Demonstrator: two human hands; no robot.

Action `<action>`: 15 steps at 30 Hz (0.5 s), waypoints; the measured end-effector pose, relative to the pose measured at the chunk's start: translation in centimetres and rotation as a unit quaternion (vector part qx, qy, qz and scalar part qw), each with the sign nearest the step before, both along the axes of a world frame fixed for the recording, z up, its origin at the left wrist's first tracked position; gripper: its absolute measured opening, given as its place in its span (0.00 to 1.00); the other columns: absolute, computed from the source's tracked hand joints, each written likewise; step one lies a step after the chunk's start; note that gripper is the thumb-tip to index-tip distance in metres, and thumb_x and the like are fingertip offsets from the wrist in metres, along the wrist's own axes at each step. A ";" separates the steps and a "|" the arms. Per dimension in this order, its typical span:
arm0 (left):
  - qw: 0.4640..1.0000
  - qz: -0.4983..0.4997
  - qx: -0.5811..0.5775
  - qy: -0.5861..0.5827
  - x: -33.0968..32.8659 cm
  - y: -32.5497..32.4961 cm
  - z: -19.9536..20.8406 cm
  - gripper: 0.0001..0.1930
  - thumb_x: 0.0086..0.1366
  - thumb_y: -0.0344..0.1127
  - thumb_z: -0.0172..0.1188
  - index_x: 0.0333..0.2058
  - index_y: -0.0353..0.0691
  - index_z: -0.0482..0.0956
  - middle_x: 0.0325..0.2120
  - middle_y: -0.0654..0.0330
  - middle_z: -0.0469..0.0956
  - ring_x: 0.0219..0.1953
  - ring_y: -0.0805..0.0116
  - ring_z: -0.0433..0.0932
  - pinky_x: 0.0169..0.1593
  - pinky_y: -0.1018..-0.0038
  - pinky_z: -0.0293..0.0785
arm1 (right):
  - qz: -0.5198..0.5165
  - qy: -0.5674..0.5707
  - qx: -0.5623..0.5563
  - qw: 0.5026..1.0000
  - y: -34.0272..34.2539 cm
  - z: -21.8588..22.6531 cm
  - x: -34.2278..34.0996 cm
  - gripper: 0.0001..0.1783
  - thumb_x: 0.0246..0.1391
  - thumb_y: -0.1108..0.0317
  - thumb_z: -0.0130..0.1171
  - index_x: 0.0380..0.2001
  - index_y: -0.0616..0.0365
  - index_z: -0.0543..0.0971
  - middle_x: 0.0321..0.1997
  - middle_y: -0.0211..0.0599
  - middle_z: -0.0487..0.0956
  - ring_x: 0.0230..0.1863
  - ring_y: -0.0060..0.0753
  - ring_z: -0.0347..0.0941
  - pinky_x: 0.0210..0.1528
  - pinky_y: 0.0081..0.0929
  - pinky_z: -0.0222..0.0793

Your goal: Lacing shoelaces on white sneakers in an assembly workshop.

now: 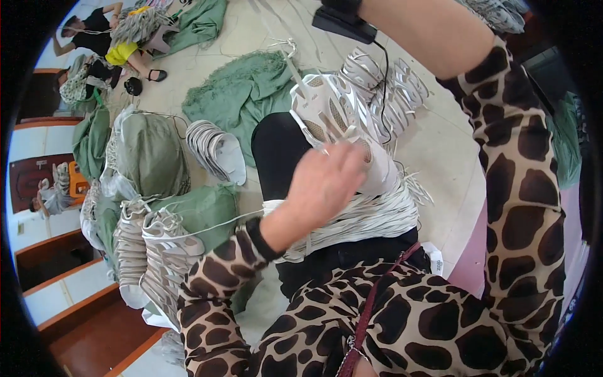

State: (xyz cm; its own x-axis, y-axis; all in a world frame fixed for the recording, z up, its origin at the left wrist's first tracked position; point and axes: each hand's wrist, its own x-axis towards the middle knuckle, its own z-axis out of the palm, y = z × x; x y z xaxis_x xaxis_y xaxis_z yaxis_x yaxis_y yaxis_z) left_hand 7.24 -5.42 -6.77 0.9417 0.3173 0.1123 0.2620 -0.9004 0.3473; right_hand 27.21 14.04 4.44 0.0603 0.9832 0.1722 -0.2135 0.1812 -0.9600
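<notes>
A shoe upper, white and beige with mesh panels, rests over my knee and a thick bundle of white shoelaces. My left hand is on the upper's lace opening, fingers curled and closed at it, slightly blurred. Pale lace ends stand out from the upper. My right forearm reaches up and across to the top edge, a black device with a cable strapped at the wrist. Beyond that edge the right hand is out of sight.
Stacked uppers stand at the left, beside stuffed green sacks. Another stack lies near my knee, more uppers beyond it. A green cloth sack spreads on the tiled floor. Another person sits at the far left.
</notes>
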 end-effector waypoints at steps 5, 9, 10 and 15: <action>0.997 -0.075 -0.025 -0.017 -1.4 -2.3 -1.7 0.30 0.53 0.34 0.60 0.55 0.30 0.67 0.57 0.50 0.67 0.56 0.54 0.68 0.56 0.63 0.64 | 0.032 -0.042 -0.031 0.998 5.1 -0.4 -3.3 0.11 0.59 0.71 0.44 0.32 0.68 0.74 0.22 0.43 0.74 0.17 0.36 0.71 0.23 0.35 0.74; 0.994 -0.074 -0.062 -0.047 -1.6 -2.2 -2.5 0.29 0.53 0.31 0.58 0.55 0.30 0.67 0.57 0.50 0.68 0.56 0.54 0.68 0.57 0.64 0.65 | 0.065 -0.075 -0.049 0.994 8.7 -2.8 -3.6 0.11 0.59 0.71 0.44 0.33 0.68 0.74 0.22 0.43 0.74 0.17 0.36 0.71 0.23 0.35 0.74; 0.993 -0.072 -0.075 -0.055 -1.6 -2.0 -2.6 0.29 0.52 0.31 0.59 0.55 0.31 0.68 0.56 0.50 0.68 0.56 0.53 0.68 0.57 0.63 0.65 | 0.077 -0.083 -0.051 0.992 9.5 -3.4 -3.9 0.11 0.59 0.71 0.44 0.34 0.68 0.74 0.23 0.43 0.74 0.17 0.36 0.71 0.23 0.35 0.74; 0.948 0.057 -0.285 -0.129 -1.9 1.6 -1.6 0.23 0.54 0.26 0.60 0.51 0.32 0.69 0.44 0.55 0.74 0.44 0.63 0.76 0.47 0.72 0.72 | 0.138 -0.116 -0.052 0.982 12.0 -4.6 -5.3 0.11 0.59 0.71 0.44 0.35 0.68 0.73 0.23 0.44 0.75 0.18 0.36 0.72 0.23 0.36 0.75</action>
